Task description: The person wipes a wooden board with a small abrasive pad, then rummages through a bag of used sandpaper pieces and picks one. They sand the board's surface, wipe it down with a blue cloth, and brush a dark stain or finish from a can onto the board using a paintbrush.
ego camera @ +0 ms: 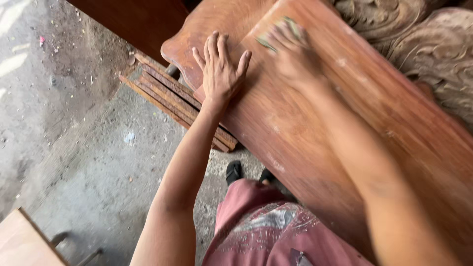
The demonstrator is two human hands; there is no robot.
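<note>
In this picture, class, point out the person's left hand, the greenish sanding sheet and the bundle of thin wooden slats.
left hand (220, 69): head view, back of the hand, flat on the board.
greenish sanding sheet (293, 25): head view, edge showing past the right fingers.
bundle of thin wooden slats (170, 96): head view, middle of the top slat.

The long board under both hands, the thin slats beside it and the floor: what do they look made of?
Long board: reddish-brown wood, matt with visible grain and pale dusty patches, seemingly unvarnished. Thin slats: darker wood strips, stacked, rough-looking. Floor: grey concrete or packed earth, dusty and speckled. The greenish sheet under the right hand is blurred, possibly abrasive paper.
</note>
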